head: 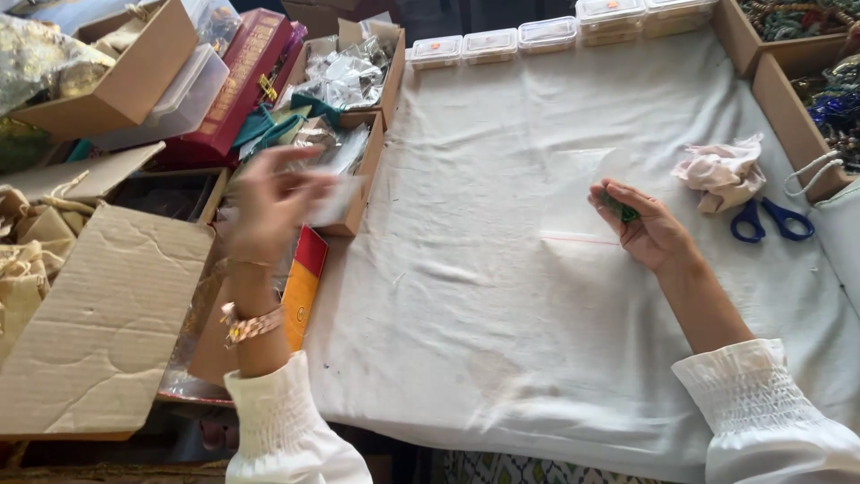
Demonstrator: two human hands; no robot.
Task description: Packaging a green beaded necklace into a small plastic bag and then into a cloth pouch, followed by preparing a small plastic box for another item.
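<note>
The right hand curls its fingers around a small dark-green object, mostly hidden in the grip, holding it against a clear plastic zip bag lying flat on the white cloth-covered surface. At nine o'clock, the blurred left hand pinches a small clear packet over a cardboard box.

five small clear lidded boxes are lining the far edge of the white cloth, one pair of blue-handled scissors is lying at the right, one crumpled pink rag is sitting beside it, and two hands are showing, left hand and right hand.
</note>
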